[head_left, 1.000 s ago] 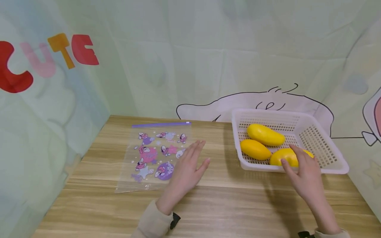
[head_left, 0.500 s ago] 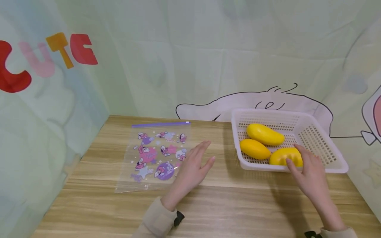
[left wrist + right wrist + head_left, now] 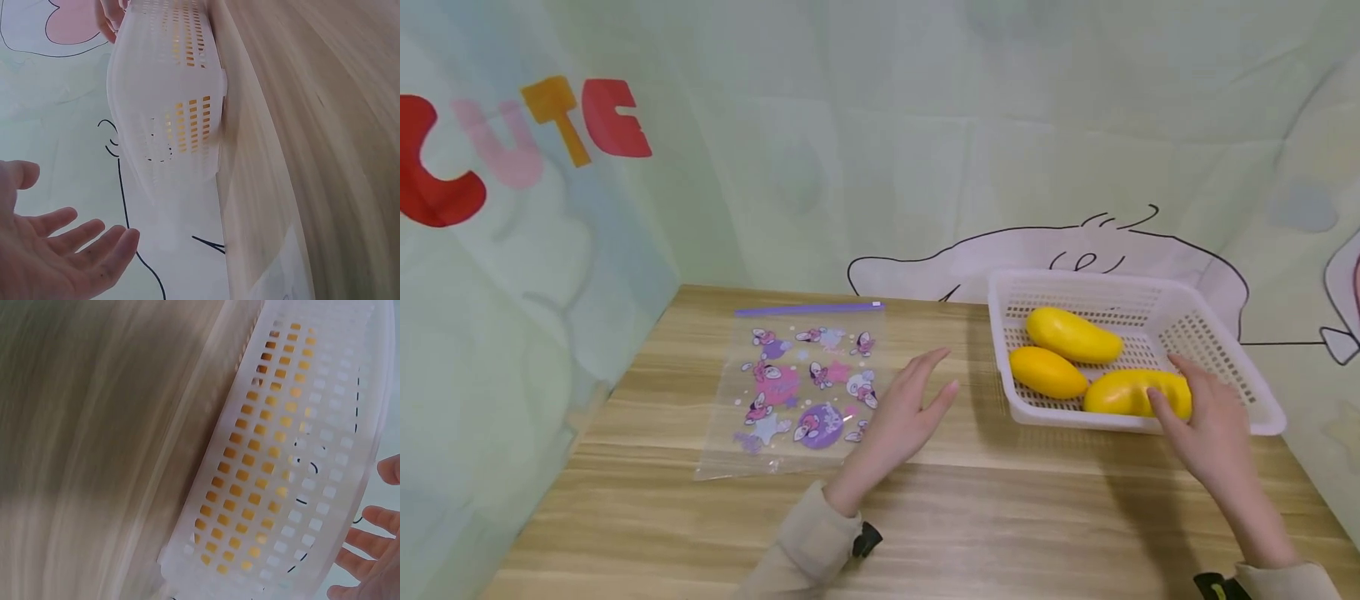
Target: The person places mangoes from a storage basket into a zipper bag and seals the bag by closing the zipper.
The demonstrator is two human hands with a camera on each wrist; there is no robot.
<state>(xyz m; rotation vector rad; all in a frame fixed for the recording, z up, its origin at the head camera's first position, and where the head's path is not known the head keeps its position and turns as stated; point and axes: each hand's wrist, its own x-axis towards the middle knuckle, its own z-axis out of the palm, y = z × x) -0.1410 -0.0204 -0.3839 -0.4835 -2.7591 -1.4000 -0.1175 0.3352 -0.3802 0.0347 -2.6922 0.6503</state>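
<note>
In the head view, three yellow mangoes lie in a white plastic basket: a back mango (image 3: 1073, 336), a left mango (image 3: 1047, 372) and a front mango (image 3: 1123, 393). My right hand (image 3: 1213, 425) is over the basket's front rim, its thumb and index finger spread above the right end of the front mango, holding nothing. My left hand (image 3: 895, 425) hovers with loosely spread fingers near the right edge of a clear zip bag (image 3: 718, 417). This bag lies flat, with pink and purple cartoon prints and a purple slider strip along its far edge.
The perforated basket (image 3: 1262, 408) stands at the back right of a wood-grain table (image 3: 970, 533). Behind it hangs a printed cloth backdrop (image 3: 895, 167), and more cloth with coloured letters covers the left side.
Both hands have drifted to the right. My right hand has slid along the front mango, so more of it shows. The mangoes and bag stay in place.
</note>
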